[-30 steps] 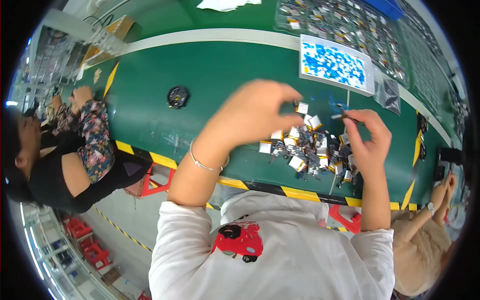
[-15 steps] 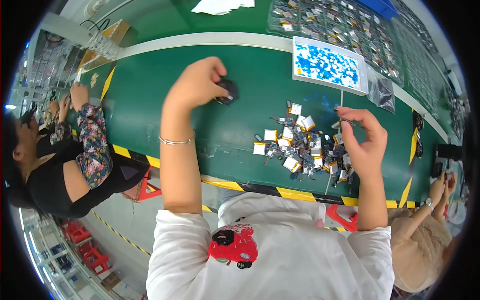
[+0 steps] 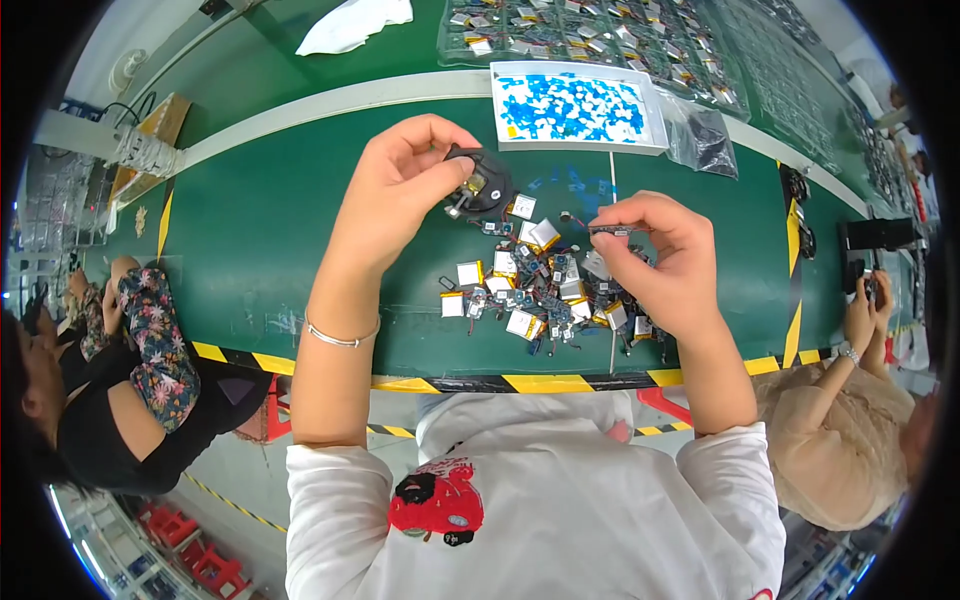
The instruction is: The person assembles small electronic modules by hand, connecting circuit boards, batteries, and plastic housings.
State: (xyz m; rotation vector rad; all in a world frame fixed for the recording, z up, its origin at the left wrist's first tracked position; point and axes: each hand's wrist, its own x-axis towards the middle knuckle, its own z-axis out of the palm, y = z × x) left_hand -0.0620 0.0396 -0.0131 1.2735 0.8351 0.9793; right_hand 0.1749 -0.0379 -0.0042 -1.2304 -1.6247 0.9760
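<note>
Between the thumb and fingers of my left hand (image 3: 405, 185) is a round black plastic housing (image 3: 487, 187), tilted so that a small yellowish part shows inside it. My right hand (image 3: 665, 245) pinches a small circuit board (image 3: 612, 230) by its end, with a thin lead at its left. Below and between both hands lies a loose heap of small circuit boards with silver, yellow-edged battery cells (image 3: 543, 234). The housing hangs just above the heap's far left side, apart from the small board.
Behind the heap stands a white box (image 3: 580, 146) of blue and white bits, beside a plastic bag (image 3: 712, 140) of dark parts. Clear trays (image 3: 590, 30) of boards lie farther back. Yellow-black tape (image 3: 545, 384) edges the green table (image 3: 270, 270). People sit at both sides.
My left hand has lifted the black housing off the table and brought it right, toward the heap, turning it over. My right hand still pinches the small board. The view has shifted right.
</note>
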